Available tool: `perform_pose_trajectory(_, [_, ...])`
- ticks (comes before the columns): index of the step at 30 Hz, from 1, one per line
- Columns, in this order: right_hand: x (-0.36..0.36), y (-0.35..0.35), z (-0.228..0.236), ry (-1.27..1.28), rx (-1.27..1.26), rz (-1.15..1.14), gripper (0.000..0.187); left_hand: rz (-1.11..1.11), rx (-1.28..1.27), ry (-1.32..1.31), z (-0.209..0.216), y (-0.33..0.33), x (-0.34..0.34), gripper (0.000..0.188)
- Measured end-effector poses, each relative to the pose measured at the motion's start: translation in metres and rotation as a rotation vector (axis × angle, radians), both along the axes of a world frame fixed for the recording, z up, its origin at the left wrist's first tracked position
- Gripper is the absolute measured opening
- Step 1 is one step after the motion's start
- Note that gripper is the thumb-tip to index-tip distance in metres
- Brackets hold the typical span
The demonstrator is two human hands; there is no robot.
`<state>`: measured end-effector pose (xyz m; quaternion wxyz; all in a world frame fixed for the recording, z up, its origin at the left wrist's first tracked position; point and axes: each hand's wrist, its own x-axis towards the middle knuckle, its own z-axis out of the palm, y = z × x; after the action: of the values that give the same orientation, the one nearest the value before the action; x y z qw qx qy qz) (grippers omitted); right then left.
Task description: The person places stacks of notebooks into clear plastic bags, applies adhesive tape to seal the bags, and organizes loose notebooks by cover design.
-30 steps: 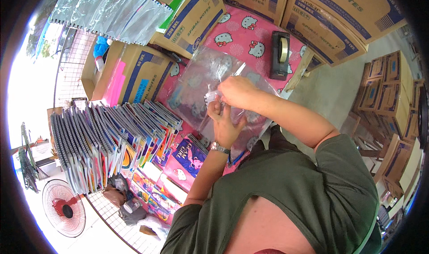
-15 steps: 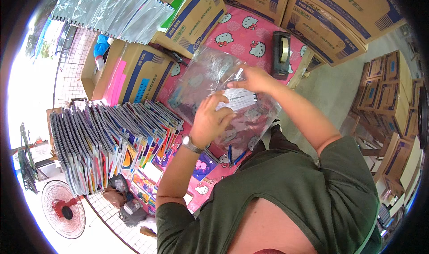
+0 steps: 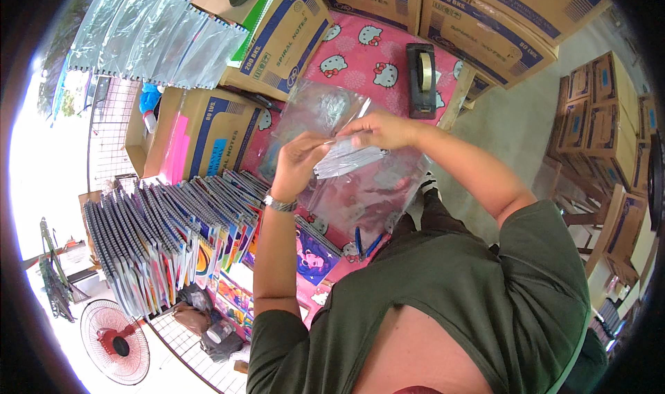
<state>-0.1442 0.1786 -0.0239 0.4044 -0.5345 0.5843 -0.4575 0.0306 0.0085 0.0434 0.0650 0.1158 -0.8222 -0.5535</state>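
A stack of white paper strips (image 3: 350,160) lies on clear plastic bags (image 3: 374,189) spread over the pink table. My left hand (image 3: 299,164), with a watch on its wrist, is closed in a pinch at the stack's upper left end. Close beside it, my right hand (image 3: 382,130) reaches over the stack's upper edge with thumb and fingers pressed together, partly blurred. Whatever lies between the fingertips of either hand is too small and shiny to make out. Blue-handled cutters or pliers (image 3: 367,243) rest near my body.
A black tape dispenser (image 3: 422,82) stands at the far right of the pink table (image 3: 355,51). Spiral notebooks (image 3: 173,234) form a long row at left. Cartons (image 3: 284,44) line the back, with plastic-covered notebooks (image 3: 156,37) at far left. A fan (image 3: 114,342) stands lower left.
Both hands have come together at the upper edge of the white strips. My left hand has moved up and left off the stack, and its fingers have closed into a pinch.
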Motion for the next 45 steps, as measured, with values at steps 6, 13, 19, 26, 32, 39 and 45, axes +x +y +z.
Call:
perform_pose_trajectory(6, [0.039,0.028,0.018,0.636,-0.345,-0.025,0.039,0.031,-0.309,0.155,-0.023,0.010,0.038,0.046])
perform_pose_trajectory(13, [0.073,0.016,0.005,0.798,-0.034,-0.215,0.033,0.179,-0.379,0.127,-0.084,0.021,0.045,0.025])
perform_pose_trajectory(19, [0.062,-0.004,0.043,0.486,0.316,-0.361,0.045,0.350,-0.593,-0.028,-0.060,0.032,0.025,0.020])
perform_pose_trajectory(26, [-0.043,0.080,-0.068,0.244,0.284,-1.380,0.033,0.128,-0.562,-0.272,-0.048,0.015,0.003,0.029])
perform_pose_trajectory(32, [-0.036,0.091,-0.120,-0.767,0.120,-1.352,0.006,0.132,-0.195,-0.221,-0.046,0.003,0.005,0.036])
perform_pose_trajectory(39, [0.022,0.112,-0.151,-1.286,0.098,-0.971,0.012,0.134,0.077,-0.204,-0.062,0.000,0.009,0.036])
perform_pose_trajectory(45, [-0.030,-0.017,-0.038,-0.996,0.159,-0.252,0.020,0.132,0.245,-0.395,-0.069,-0.022,0.004,0.033])
